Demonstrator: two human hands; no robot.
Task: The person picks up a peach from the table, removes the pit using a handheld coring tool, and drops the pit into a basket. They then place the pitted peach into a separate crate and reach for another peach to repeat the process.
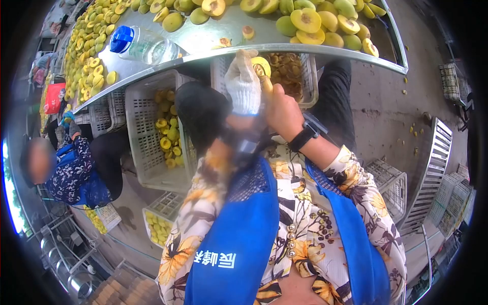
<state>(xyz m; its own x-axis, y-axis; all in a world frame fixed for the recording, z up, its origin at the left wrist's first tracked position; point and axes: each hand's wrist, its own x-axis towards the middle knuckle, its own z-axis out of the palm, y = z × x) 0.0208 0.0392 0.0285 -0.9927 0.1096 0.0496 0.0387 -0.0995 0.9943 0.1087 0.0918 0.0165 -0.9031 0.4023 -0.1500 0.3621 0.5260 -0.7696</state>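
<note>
My left hand, in a white knitted glove, is closed around a halved yellow peach above the crate at the table's edge. My bare right hand, with a dark watch on its wrist, grips a small tool with a yellowish-brown handle. The tool's dark end meets the cut face of the peach; its exact shape is hard to make out. Below the hands, a white plastic crate between my knees holds brown pits and scraps.
On the metal table lie many peach halves and a clear bottle with a blue cap. Left of my knee stands a crate of peach pieces. A co-worker sits at far left. Stacked crates stand at right.
</note>
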